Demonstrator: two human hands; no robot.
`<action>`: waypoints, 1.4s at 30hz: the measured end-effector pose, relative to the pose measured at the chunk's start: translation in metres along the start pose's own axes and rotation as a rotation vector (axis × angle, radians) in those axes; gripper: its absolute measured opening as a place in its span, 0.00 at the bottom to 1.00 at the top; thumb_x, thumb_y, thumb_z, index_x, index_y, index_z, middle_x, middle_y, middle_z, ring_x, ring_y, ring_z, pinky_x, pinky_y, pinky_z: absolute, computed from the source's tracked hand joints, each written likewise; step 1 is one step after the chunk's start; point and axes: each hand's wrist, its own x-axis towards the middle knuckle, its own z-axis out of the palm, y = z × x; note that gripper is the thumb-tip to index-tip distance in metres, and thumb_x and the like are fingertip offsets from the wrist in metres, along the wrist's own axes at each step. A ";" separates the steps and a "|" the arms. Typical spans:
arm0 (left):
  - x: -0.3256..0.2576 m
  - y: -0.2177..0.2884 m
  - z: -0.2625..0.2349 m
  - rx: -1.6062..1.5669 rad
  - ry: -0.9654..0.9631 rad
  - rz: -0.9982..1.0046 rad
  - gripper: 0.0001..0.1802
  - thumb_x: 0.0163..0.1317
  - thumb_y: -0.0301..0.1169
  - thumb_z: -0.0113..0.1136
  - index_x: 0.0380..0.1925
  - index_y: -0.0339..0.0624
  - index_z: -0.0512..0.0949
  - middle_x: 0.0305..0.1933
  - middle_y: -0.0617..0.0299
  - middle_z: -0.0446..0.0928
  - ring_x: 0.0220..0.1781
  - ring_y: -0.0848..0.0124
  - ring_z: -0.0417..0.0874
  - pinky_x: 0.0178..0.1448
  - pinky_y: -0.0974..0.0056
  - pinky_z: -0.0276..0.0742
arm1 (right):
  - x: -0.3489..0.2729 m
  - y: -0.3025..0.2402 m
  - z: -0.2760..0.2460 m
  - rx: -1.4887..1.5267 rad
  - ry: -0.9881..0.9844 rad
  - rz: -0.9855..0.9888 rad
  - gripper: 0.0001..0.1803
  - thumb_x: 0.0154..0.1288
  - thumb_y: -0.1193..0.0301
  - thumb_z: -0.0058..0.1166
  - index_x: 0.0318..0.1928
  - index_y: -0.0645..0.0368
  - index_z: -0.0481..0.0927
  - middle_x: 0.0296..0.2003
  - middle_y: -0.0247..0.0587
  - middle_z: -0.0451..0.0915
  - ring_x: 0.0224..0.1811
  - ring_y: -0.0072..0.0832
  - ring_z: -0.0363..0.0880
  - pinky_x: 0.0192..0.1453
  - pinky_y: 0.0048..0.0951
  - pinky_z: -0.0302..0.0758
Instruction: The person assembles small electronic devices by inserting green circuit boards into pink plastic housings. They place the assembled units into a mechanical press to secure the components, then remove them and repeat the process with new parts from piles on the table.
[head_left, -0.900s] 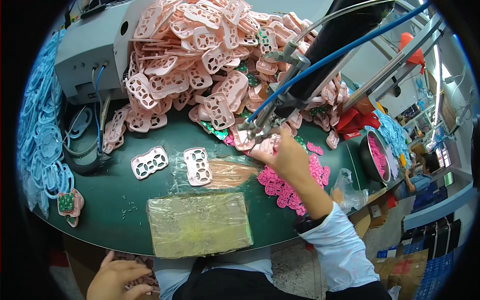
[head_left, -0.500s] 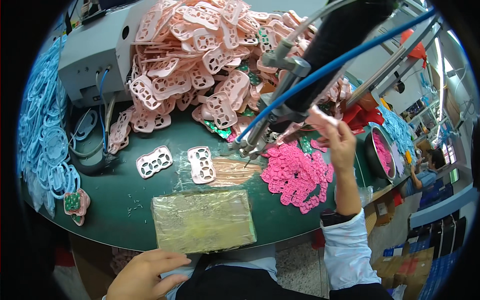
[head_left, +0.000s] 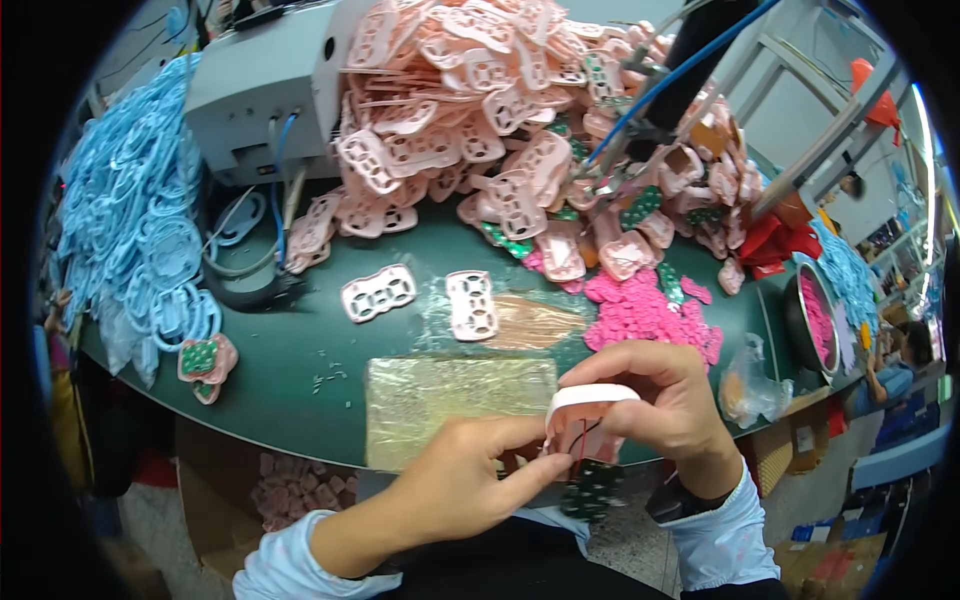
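Beside the wrapped block (head_left: pixel 450 400), left hand (head_left: pixel 462 472) and right hand (head_left: pixel 678 405) pinch opposite sides of the pink shell (head_left: pixel 588 395) (green board (head_left: pixel 592 492) bodyward below, nearer left fingertips (head_left: pixel 556 464)).

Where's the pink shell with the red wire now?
Head view, low and right of centre: the shell is in the right hand, the left hand at its left edge, the dark green board just below.

My left hand (head_left: pixel 468 476) could cross the table (head_left: pixel 275 375) left of the slab (head_left: pixel 440 395); the pink heap (head_left: pixel 455 115) and black pole (head_left: pixel 703 45) block the back.
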 end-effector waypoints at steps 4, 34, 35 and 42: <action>-0.019 -0.008 0.011 -0.222 0.270 -0.037 0.12 0.62 0.27 0.63 0.44 0.32 0.81 0.32 0.55 0.83 0.31 0.74 0.84 0.38 0.69 0.79 | 0.002 0.023 0.032 0.313 0.034 -0.012 0.18 0.67 0.73 0.55 0.54 0.68 0.77 0.44 0.39 0.81 0.47 0.22 0.79 0.52 0.25 0.76; -0.026 -0.021 0.023 0.556 0.617 0.289 0.13 0.51 0.23 0.69 0.38 0.35 0.80 0.29 0.54 0.81 0.27 0.60 0.84 0.31 0.64 0.79 | 0.016 0.030 0.053 0.269 0.058 0.174 0.15 0.60 0.73 0.59 0.47 0.63 0.76 0.42 0.39 0.79 0.45 0.23 0.78 0.52 0.27 0.74; -0.026 -0.023 0.024 0.560 0.627 0.270 0.12 0.51 0.23 0.69 0.37 0.35 0.80 0.29 0.54 0.81 0.26 0.61 0.84 0.30 0.63 0.79 | 0.018 0.029 0.054 0.229 0.081 0.240 0.18 0.57 0.70 0.61 0.47 0.63 0.76 0.42 0.40 0.79 0.46 0.26 0.79 0.54 0.28 0.73; -0.026 -0.012 0.003 0.397 0.678 0.099 0.11 0.54 0.25 0.68 0.36 0.32 0.80 0.27 0.52 0.80 0.26 0.62 0.84 0.31 0.62 0.78 | 0.001 0.047 0.041 0.379 -0.081 0.334 0.39 0.53 0.70 0.71 0.64 0.62 0.66 0.52 0.36 0.76 0.50 0.20 0.76 0.54 0.21 0.73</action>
